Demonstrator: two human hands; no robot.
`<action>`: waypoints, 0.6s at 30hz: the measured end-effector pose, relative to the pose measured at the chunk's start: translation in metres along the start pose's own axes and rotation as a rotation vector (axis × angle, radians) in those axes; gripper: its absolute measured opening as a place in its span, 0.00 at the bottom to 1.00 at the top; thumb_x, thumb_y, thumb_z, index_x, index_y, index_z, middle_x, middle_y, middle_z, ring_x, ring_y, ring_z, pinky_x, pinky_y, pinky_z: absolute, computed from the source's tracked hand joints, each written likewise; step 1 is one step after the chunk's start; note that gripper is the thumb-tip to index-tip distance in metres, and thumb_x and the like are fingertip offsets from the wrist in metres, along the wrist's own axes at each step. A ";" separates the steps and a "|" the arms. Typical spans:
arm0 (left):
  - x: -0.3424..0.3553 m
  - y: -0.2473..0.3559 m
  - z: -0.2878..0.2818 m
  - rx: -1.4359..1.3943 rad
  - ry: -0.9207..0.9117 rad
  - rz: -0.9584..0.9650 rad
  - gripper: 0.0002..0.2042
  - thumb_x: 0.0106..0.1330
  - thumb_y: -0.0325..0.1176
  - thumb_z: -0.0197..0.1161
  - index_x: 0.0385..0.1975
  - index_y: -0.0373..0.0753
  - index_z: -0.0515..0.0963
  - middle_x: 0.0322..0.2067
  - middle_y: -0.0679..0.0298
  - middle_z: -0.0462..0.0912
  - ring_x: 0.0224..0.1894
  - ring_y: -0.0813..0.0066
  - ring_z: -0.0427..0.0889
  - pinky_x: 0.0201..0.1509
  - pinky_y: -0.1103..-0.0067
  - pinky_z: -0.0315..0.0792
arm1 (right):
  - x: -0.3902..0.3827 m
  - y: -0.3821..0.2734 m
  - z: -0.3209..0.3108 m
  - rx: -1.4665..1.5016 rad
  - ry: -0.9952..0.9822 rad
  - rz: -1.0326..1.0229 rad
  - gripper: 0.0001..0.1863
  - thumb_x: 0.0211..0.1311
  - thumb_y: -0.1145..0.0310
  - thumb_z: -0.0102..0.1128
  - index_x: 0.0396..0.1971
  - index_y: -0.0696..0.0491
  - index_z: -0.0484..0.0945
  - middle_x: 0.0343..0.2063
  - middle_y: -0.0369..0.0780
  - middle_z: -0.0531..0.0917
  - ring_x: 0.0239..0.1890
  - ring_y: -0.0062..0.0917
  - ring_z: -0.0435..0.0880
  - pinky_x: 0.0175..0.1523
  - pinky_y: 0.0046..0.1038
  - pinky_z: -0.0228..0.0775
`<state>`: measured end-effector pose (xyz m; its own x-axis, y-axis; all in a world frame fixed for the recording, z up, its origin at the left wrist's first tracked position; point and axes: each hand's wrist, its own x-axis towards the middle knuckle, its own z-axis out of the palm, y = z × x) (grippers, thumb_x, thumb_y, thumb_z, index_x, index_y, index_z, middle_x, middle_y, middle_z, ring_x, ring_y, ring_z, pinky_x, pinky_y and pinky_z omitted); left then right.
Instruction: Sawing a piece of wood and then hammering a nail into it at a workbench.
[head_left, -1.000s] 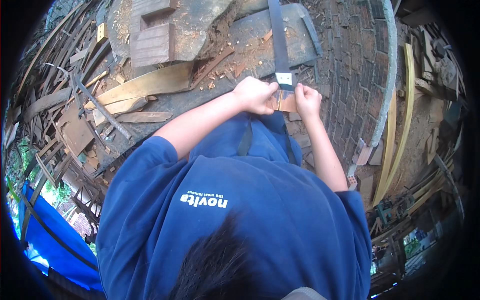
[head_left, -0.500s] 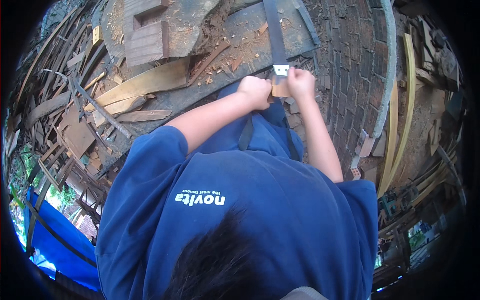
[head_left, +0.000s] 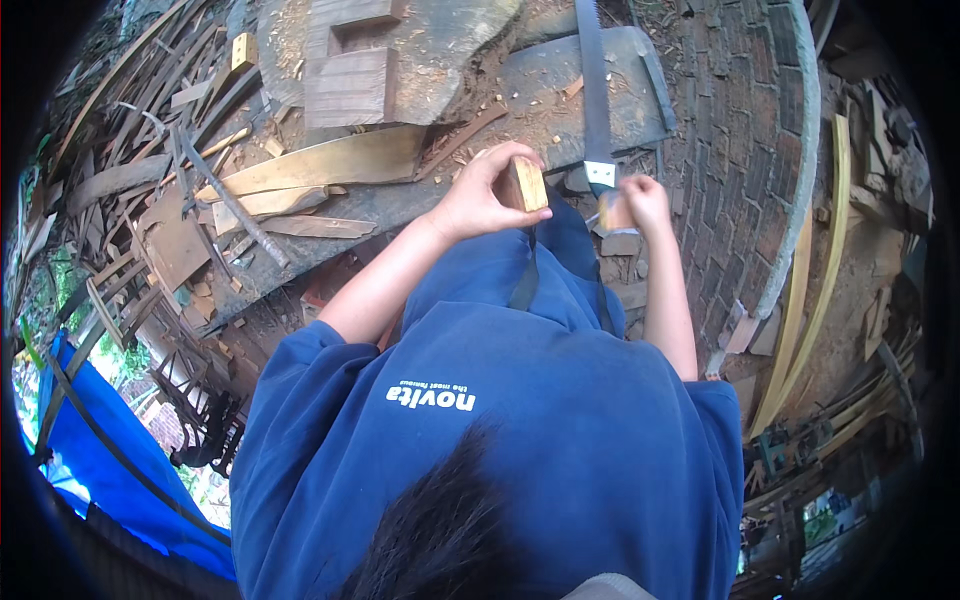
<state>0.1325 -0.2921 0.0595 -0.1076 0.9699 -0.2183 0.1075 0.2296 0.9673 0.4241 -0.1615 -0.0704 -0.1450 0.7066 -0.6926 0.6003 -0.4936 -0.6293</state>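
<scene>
In my left hand (head_left: pixel 478 198) is a small wooden block (head_left: pixel 528 186) with a pale yellow face, gripped between thumb and fingers. My right hand (head_left: pixel 648 202), slightly blurred, has its fingers closed on a wooden piece (head_left: pixel 615 212) at the near end of a long dark saw blade (head_left: pixel 596 100). A pale fitting (head_left: pixel 599 173) with two small holes sits at that end of the blade; whether the wood is fixed to it I cannot tell. The blade reaches away from me over a dusty dark board (head_left: pixel 535 90).
Notched wood blocks (head_left: pixel 348 85) rest on a stone slab behind. Offcuts (head_left: pixel 310 155) and a grey rod (head_left: pixel 230 200) lie left. A brick surface (head_left: pixel 740 150), pale curved edge (head_left: pixel 800 200) and long strips (head_left: pixel 815 300) are right. A blue tarp (head_left: pixel 130 460) hangs lower left.
My hands have moved apart: the left has pulled leftward with the block, away from the saw's end; the right stays beside it. The view has shifted slightly.
</scene>
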 end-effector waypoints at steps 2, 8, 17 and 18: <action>-0.005 0.001 -0.004 0.007 0.019 0.062 0.27 0.44 0.37 0.79 0.46 0.44 0.74 0.43 0.62 0.80 0.50 0.63 0.78 0.58 0.70 0.69 | 0.004 -0.002 0.021 -0.772 -0.038 -0.112 0.32 0.48 0.56 0.69 0.54 0.53 0.76 0.47 0.49 0.83 0.52 0.40 0.82 0.53 0.35 0.75; -0.024 0.001 -0.023 -0.095 0.074 0.110 0.26 0.45 0.31 0.78 0.45 0.44 0.74 0.45 0.63 0.79 0.51 0.67 0.78 0.58 0.72 0.70 | 0.019 -0.002 0.058 -1.059 -0.114 0.165 0.37 0.43 0.50 0.73 0.54 0.53 0.74 0.50 0.50 0.82 0.53 0.41 0.81 0.56 0.38 0.74; -0.090 -0.024 -0.066 0.059 0.397 -0.187 0.23 0.47 0.27 0.75 0.44 0.40 0.74 0.42 0.61 0.80 0.50 0.67 0.79 0.57 0.72 0.70 | -0.047 -0.054 0.033 -0.806 0.124 -0.063 0.30 0.41 0.49 0.73 0.44 0.51 0.81 0.37 0.48 0.86 0.44 0.42 0.85 0.49 0.38 0.75; -0.105 -0.031 -0.071 0.160 0.450 -0.236 0.23 0.47 0.28 0.75 0.43 0.40 0.74 0.41 0.61 0.80 0.49 0.66 0.80 0.56 0.72 0.71 | -0.059 -0.074 0.033 -0.797 0.136 -0.077 0.29 0.41 0.50 0.74 0.42 0.51 0.82 0.36 0.47 0.87 0.43 0.42 0.85 0.49 0.38 0.76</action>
<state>0.0703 -0.4066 0.0612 -0.5569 0.7679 -0.3167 0.1744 0.4808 0.8593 0.3622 -0.1834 0.0048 -0.1427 0.8044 -0.5767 0.9797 0.0320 -0.1977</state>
